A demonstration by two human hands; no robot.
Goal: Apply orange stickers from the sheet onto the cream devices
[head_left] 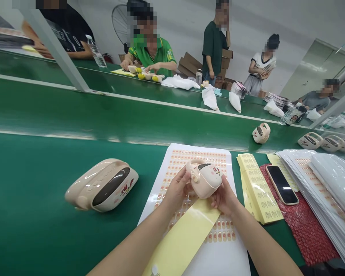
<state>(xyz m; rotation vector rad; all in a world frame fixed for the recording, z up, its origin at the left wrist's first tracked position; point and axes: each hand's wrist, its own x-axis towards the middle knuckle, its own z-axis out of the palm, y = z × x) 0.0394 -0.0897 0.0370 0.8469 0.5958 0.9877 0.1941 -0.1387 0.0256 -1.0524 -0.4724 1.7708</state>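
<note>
My left hand [175,188] and my right hand [224,196] hold a small cream plastic device with a loop handle [204,179] between them, just above a white sheet of small orange-and-cream stickers [202,163]. A strip of yellow sticker backing [186,241] lies across the sheet, under my wrists. A larger cream device with a dark panel and a red flower print [102,185] lies on its side on the green bench [37,214], left of my left hand. A stack of yellow sticker strips [258,188] lies right of my right hand.
A phone [282,184] rests on red bubble wrap [301,226]. Plastic-covered sheets [321,191] are piled at the right. Several cream devices [310,140] sit along a green conveyor belt [109,111]. Beyond it, a co-worker in a green shirt [151,53] handles items.
</note>
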